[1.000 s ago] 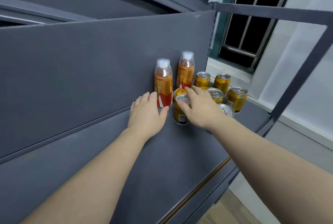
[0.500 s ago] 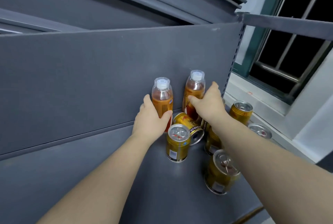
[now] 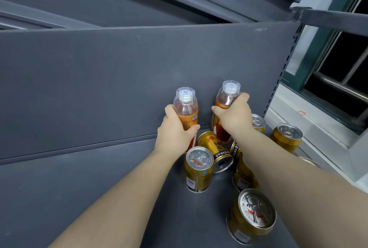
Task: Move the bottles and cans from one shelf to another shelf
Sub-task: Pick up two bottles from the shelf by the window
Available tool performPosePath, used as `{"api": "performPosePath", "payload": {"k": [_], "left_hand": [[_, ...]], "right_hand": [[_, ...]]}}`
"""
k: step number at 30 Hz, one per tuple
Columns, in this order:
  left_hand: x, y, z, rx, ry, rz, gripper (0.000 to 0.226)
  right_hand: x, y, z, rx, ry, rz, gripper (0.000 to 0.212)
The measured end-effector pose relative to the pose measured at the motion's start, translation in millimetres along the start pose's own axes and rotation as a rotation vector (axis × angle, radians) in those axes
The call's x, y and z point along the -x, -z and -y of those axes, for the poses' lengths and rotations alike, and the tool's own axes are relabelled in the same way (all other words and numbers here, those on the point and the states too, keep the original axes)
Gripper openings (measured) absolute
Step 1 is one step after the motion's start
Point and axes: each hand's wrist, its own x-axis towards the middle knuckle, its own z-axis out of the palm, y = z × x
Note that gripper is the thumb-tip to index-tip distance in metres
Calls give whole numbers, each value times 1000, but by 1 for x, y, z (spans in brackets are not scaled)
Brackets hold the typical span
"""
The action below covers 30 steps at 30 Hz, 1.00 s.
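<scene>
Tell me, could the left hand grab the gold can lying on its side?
Probably not yet: the left hand is wrapped round a bottle. The tipped can lies close beside it with nothing between, so freeing the hand should do.

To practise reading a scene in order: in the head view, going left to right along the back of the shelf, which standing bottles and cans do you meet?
left bottle → right bottle → half-hidden can → far-right can. Anything that overlaps these is left out.
</scene>
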Motion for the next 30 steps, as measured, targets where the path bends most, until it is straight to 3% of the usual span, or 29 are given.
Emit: {"api": "performPosePath", "payload": {"k": [16, 30], "left_hand": [[22, 51, 3, 12, 28, -175, 69], [80, 152, 67, -9, 186, -411, 65]], "right_hand": [[38, 22, 55, -52, 273, -16, 66], [131, -46, 111, -119, 393, 306, 63]]}}
